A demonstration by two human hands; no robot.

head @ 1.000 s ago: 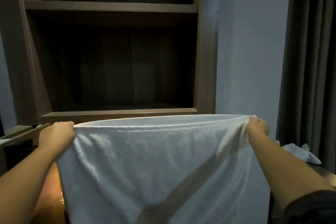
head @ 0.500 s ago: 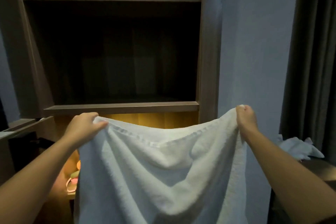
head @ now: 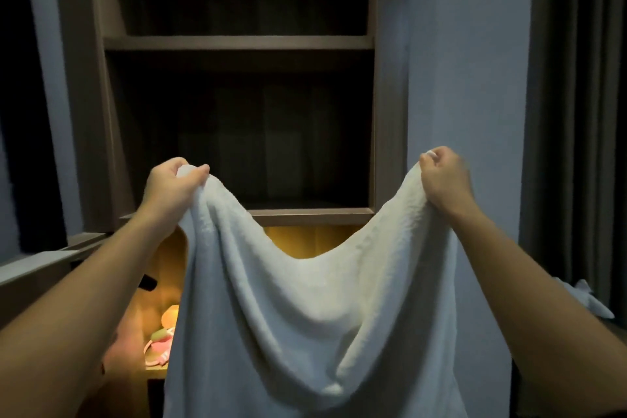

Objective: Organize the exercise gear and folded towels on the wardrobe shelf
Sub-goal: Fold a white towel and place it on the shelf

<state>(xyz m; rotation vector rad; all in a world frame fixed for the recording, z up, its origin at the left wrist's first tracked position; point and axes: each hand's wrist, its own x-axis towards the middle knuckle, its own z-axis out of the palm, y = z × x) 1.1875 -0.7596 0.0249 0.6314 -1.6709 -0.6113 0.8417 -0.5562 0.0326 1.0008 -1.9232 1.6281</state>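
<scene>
Right, head view only. Count: 1 white towel [head: 305, 316], 2 hands, 2 shelf boards in the wardrobe [head: 390, 112], plus 1 crumpled white cloth [head: 585, 302] far right, low, by the dark curtain [head: 576, 112].

Fingers: the L hand [head: 169, 190] has its fingers curled tight w/ the thumb on top, pinching one top corner of the towel. A bit of fabric pokes out btwn thumb & forefinger. The R hand [head: 444, 176] is curled into a fist round the other top corner, back of the hand to the camera. Small pale spot at its top knuckle, can't tell if fabric or nail. Both arms are stretched fwd, hands well apart, at approx the same height.

Towel hangs unfolded btwn the two hands, up in the air in front of the wardrobe. Its top edge sags in a deep U in the middle; the rest drops out of frame at the bottom. Held corners sit just above the lower shelf board [head: 312, 212], and the dip falls below it. Well above is the upper shelf board [head: 237, 42]. Compartments around them are v. dark, contents can't be made out.

Below the lower board is a warm-lit compartment [head: 169, 258], mostly hidden by the towel. At its left are a few small pink/green/orange items [head: 161, 339], too blurred to name, + 1 black object [head: 149, 282] at the left side. Blue-grey wall [head: 464, 78] is right of the wardrobe.
</scene>
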